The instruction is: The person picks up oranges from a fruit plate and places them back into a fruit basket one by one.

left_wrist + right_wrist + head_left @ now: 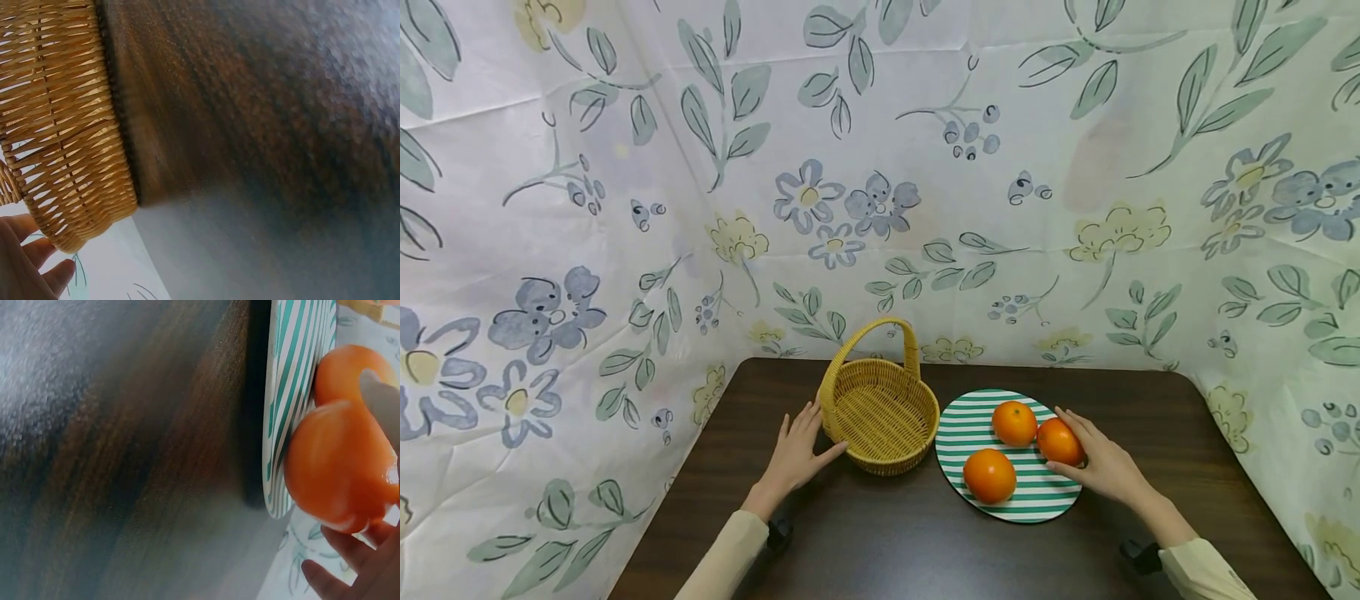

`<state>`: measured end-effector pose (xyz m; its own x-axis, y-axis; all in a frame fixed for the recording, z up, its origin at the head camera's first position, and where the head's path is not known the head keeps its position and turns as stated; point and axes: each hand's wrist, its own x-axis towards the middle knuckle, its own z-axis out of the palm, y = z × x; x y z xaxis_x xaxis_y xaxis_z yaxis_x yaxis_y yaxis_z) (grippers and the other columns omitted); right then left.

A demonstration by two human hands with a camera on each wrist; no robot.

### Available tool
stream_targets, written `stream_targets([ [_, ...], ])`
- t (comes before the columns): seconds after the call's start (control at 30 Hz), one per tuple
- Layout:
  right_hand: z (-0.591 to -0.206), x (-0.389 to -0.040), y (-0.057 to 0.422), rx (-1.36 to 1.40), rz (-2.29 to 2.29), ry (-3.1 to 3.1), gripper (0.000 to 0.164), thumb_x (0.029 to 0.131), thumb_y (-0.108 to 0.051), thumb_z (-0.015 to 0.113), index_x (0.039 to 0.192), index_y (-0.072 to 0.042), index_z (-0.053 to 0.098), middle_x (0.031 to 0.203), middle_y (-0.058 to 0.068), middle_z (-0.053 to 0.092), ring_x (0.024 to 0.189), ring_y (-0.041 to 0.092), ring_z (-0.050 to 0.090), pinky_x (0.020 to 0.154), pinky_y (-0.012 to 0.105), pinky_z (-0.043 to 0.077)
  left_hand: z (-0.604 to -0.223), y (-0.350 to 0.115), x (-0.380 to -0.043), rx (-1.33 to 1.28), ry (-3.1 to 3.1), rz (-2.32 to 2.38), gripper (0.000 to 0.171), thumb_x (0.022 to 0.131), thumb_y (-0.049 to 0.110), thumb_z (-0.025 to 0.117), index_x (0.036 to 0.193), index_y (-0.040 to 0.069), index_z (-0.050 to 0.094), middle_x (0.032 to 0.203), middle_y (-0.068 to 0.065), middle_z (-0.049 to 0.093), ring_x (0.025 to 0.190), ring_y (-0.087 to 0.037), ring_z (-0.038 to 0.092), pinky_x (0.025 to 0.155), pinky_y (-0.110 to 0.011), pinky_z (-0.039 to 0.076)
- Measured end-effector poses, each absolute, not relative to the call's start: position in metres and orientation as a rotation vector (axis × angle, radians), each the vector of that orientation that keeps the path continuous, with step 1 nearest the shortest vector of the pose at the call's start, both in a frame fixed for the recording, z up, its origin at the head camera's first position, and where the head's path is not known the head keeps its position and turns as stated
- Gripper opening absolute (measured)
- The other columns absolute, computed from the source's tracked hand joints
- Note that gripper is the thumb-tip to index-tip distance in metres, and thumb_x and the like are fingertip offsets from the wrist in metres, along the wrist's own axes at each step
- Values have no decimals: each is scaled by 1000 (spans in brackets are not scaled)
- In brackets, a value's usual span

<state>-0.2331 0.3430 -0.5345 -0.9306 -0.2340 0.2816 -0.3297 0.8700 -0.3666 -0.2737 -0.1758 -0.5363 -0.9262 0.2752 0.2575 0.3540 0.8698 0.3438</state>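
A yellow wicker basket (886,468) with an arched handle stands upright on the dark table. At its left side is my left hand (793,460), thumb spread apart and fingers fairly straight. The left wrist view shows those fingertips (61,275) close against the woven wall (69,125). My right hand (1108,467) grips the rightmost orange (1063,442), thumb in front and fingers behind. That orange (334,465) still lies on a green-and-white striped round plate (958,423). Two more oranges share the plate, one at the back (1014,423) and one at the front (989,476).
The plate stands just right of the basket, nearly touching it. A brown wooden table (895,542) carries everything. Flower-printed white cloth (925,192) hangs behind the table and along both its sides.
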Motion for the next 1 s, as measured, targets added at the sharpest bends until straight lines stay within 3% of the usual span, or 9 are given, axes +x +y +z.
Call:
stream_targets([
  [0.73,-533,-235,345,428,677,-2730,77,76,-42,74,137,-7,42,123,18,51,93,35,59,76,56,50,-539,-174,-272,-480,-2848,-619,89,84,66,48,148,9,25,154,-8,18,142,-24,17,109,-61,6],
  [1.0,-520,-237,340,455,649,-2655,77,74,-37,77,136,-6,43,122,19,51,89,36,60,71,55,51,-537,-175,-271,-472,-2872,-671,86,84,66,47,149,16,20,156,-2,10,143,-23,12,110,-59,4],
])
